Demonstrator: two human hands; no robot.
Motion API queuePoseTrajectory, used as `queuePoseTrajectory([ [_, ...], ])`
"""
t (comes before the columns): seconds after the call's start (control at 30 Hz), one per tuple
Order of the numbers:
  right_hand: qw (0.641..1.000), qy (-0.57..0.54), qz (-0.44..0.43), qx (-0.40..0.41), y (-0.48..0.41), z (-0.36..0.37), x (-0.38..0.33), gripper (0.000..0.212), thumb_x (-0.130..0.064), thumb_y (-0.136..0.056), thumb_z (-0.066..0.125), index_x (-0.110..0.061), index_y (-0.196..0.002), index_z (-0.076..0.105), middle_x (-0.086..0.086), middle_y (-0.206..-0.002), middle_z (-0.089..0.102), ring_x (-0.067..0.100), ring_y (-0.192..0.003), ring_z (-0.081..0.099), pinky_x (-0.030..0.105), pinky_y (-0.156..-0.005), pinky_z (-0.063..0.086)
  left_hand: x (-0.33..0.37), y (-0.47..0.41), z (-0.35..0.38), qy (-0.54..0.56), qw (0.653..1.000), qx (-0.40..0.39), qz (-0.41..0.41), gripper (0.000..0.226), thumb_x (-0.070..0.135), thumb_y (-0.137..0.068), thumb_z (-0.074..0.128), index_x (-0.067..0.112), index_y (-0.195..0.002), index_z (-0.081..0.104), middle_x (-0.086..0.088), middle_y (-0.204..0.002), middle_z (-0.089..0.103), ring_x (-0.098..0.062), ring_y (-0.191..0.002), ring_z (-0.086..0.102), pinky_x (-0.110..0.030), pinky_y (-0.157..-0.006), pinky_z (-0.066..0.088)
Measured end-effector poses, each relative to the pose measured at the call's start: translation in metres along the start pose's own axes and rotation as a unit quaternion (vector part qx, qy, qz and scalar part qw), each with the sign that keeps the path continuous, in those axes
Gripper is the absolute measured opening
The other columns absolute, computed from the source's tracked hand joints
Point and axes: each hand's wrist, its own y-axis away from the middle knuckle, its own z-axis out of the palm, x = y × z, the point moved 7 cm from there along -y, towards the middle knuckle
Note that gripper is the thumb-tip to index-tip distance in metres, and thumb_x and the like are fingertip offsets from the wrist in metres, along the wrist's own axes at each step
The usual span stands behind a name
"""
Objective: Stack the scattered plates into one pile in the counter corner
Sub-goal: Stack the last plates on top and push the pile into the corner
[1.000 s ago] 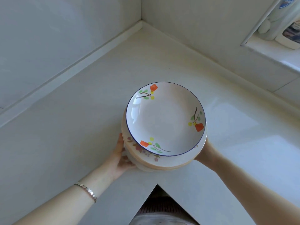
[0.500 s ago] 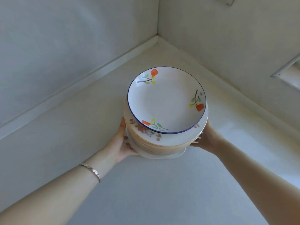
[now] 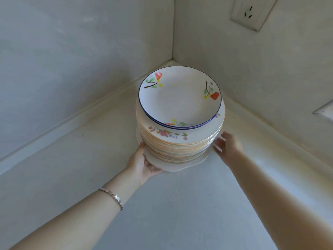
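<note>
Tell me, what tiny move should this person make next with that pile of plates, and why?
Probably slip the left hand off the bottom plate and draw it back. The pile of plates looks to be sitting on the counter close to the corner, and the right hand is open beside it.

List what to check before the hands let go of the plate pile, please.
1. Plate pile in the counter corner: ok.
2. Bottom plate flat on the counter: cannot tell.
3. Blue-rimmed plate level on top: ok.
4. Left hand clear of the pile: not ok, it grips the bottom plate's rim.
5. Right hand clear of the pile: cannot tell, open but blurred.
</note>
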Motion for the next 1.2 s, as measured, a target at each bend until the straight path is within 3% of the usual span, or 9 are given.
queuePoseTrajectory([
  [0.1,0.997,0.067,0.041,0.023,0.015,-0.008,0.047,0.029,-0.018,-0.095,0.042,-0.012,-0.067,0.043,0.006,-0.057,0.044,0.012,-0.033,0.047,0.018,-0.039,0.042,0.0,-0.007,-0.011,-0.032,0.998,0.052,0.014,0.022,0.018,-0.098,0.038,0.009,-0.105,0.057,-0.011,-0.099,0.06,-0.028,-0.097,0.056,-0.049,-0.087,0.043],
  [0.2,0.992,0.121,0.036,-0.017,0.033,0.004,0.074,0.031,-0.018,-0.097,0.045,-0.003,-0.071,0.052,0.011,-0.06,0.056,0.017,-0.048,0.058,0.022,-0.044,0.052,0.008,-0.018,-0.018,-0.124,0.987,0.09,0.036,0.036,-0.005,-0.094,0.033,-0.003,-0.127,0.048,-0.011,-0.079,0.057,-0.025,-0.075,0.057,-0.043,-0.085,0.045],
  [0.27,0.995,0.098,0.022,-0.026,0.038,0.012,0.079,0.027,-0.017,-0.098,0.043,0.002,-0.081,0.052,0.014,-0.065,0.059,0.017,-0.043,0.063,0.02,-0.042,0.054,0.014,-0.02,-0.016,-0.189,0.976,0.1,0.049,0.04,-0.014,-0.09,0.034,-0.004,-0.126,0.047,-0.017,-0.088,0.061,-0.028,-0.076,0.059,-0.045,-0.082,0.048],
  [0.33,0.999,0.034,0.016,-0.023,0.039,0.014,0.081,0.02,-0.007,-0.097,0.04,0.001,-0.083,0.051,0.015,-0.068,0.058,0.011,-0.037,0.063,0.017,-0.041,0.053,0.018,-0.022,-0.015,-0.221,0.967,0.112,0.065,0.031,-0.015,-0.088,0.035,-0.002,-0.111,0.052,-0.024,-0.108,0.061,-0.034,-0.087,0.058,-0.045,-0.076,0.051],
  [0.43,1.0,-0.005,0.005,-0.024,0.039,0.012,0.088,0.026,0.003,-0.095,0.039,-0.002,-0.072,0.049,0.015,-0.071,0.056,0.009,-0.042,0.066,0.017,-0.047,0.056,0.021,-0.027,-0.017,-0.227,0.96,0.133,0.09,0.029,-0.015,-0.087,0.034,0.007,-0.075,0.048,-0.022,-0.108,0.058,-0.036,-0.093,0.057,-0.043,-0.071,0.051],
  [0.7,1.0,-0.018,0.005,0.018,0.029,0.017,0.07,0.029,0.005,-0.093,0.042,-0.003,-0.066,0.049,0.013,-0.069,0.053,0.02,-0.058,0.061,0.017,-0.04,0.053,0.02,-0.035,-0.01,-0.175,0.971,0.132,0.1,0.035,-0.018,-0.086,0.033,0.007,-0.065,0.044,-0.02,-0.099,0.055,-0.039,-0.09,0.056,-0.045,-0.07,0.05],
  [0.97,1.0,0.012,-0.009,0.024,-0.022,0.047,0.02,0.028,0.01,-0.091,0.038,-0.004,-0.068,0.048,0.013,-0.066,0.052,0.008,-0.025,0.053,0.022,-0.032,0.05,0.032,-0.065,0.016,-0.129,0.973,0.144,0.126,0.027,-0.018,-0.082,0.042,0.002,-0.065,0.043,-0.017,-0.086,0.056,-0.033,-0.076,0.057,-0.042,-0.052,0.058],
  [1.03,1.0,0.011,-0.012,0.018,-0.032,0.055,0.01,0.02,0.009,-0.092,0.039,-0.001,-0.079,0.051,0.013,-0.067,0.052,0.007,-0.024,0.053,0.022,-0.031,0.049,0.037,-0.074,0.024,-0.117,0.973,0.148,0.131,0.026,-0.018,-0.082,0.042,0.002,-0.066,0.044,-0.019,-0.092,0.055,-0.033,-0.075,0.056,-0.036,-0.044,0.056],
  [1.2,1.0,0.007,-0.021,0.013,-0.055,0.08,-0.015,0.031,0.007,-0.094,0.036,0.007,-0.123,0.048,0.013,-0.068,0.052,0.008,-0.022,0.051,0.021,-0.027,0.046,0.062,-0.099,0.047,-0.089,0.979,0.129,0.133,0.019,-0.019,-0.083,0.043,-0.002,-0.077,0.047,-0.021,-0.099,0.054,-0.036,-0.084,0.054,-0.045,-0.062,0.053],
])
